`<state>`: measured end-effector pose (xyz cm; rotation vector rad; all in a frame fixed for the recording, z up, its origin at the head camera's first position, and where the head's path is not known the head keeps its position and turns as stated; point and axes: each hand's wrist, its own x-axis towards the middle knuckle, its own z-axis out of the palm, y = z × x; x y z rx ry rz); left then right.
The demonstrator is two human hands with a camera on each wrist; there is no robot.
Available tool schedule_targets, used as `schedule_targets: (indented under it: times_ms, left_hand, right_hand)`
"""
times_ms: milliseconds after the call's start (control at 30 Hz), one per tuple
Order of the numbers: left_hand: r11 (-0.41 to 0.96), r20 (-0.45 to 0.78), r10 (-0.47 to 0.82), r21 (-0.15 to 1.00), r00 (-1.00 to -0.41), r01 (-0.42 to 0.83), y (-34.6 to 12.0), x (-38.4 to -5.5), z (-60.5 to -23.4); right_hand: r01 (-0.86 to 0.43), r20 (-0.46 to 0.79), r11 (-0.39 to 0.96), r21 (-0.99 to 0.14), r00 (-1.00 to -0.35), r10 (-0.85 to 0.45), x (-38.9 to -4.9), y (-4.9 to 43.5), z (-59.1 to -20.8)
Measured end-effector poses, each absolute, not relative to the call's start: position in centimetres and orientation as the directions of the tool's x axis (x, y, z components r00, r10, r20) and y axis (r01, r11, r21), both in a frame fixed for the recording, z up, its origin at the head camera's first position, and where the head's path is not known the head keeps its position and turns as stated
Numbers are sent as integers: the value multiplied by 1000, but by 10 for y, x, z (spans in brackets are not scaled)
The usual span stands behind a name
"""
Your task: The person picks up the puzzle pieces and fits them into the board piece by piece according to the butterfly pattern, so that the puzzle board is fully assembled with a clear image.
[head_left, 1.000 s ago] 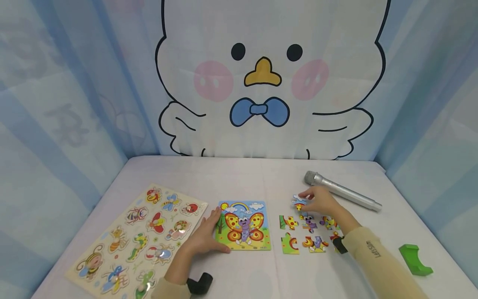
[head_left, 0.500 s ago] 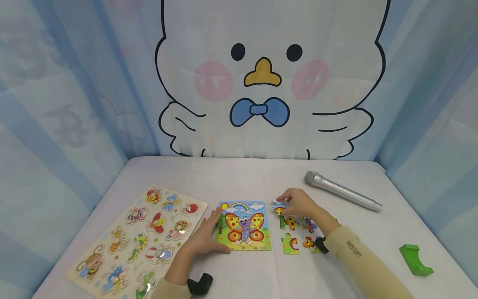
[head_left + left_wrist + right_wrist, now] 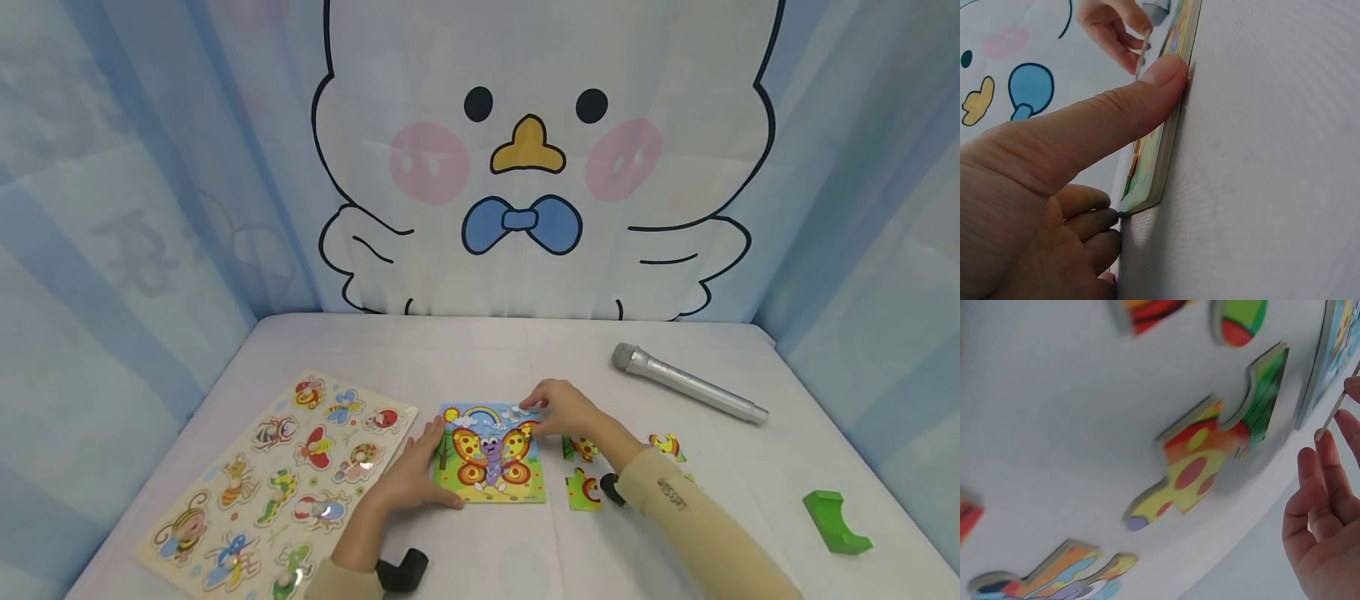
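A square butterfly jigsaw board (image 3: 491,475) lies flat on the table. My left hand (image 3: 408,473) rests at its left side, thumb against the front edge and fingers extended along the left edge; the thumb (image 3: 1147,87) shows large in the left wrist view. Over the board's far right corner, my right hand (image 3: 572,414) pinches a thin puzzle piece (image 3: 1333,415), seen edge-on in the right wrist view. Several loose puzzle pieces (image 3: 582,492) lie right of the board, some hidden under the right forearm. One spotted yellow and green piece (image 3: 1194,465) is close in the right wrist view.
A wooden insect puzzle board (image 3: 300,450) lies slanted on the left. At the back right is a silver microphone (image 3: 690,383), and a green curved block (image 3: 836,522) sits near the right edge. A cartoon-printed curtain (image 3: 525,275) stands behind the table.
My right hand has carried its puzzle piece leftward from the loose pieces to above the board's far right corner. The left hand has stayed at the board.
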<state>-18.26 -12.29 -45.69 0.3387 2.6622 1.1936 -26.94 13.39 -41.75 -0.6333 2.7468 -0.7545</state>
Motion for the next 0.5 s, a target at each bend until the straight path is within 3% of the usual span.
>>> schedule_targets:
  times_ms: [500]
  left_hand:
    - [639, -93, 291, 759, -952, 121, -123, -182, -458]
  right_hand:
    - [-385, -126, 817, -430, -870, -476, -272, 112, -420]
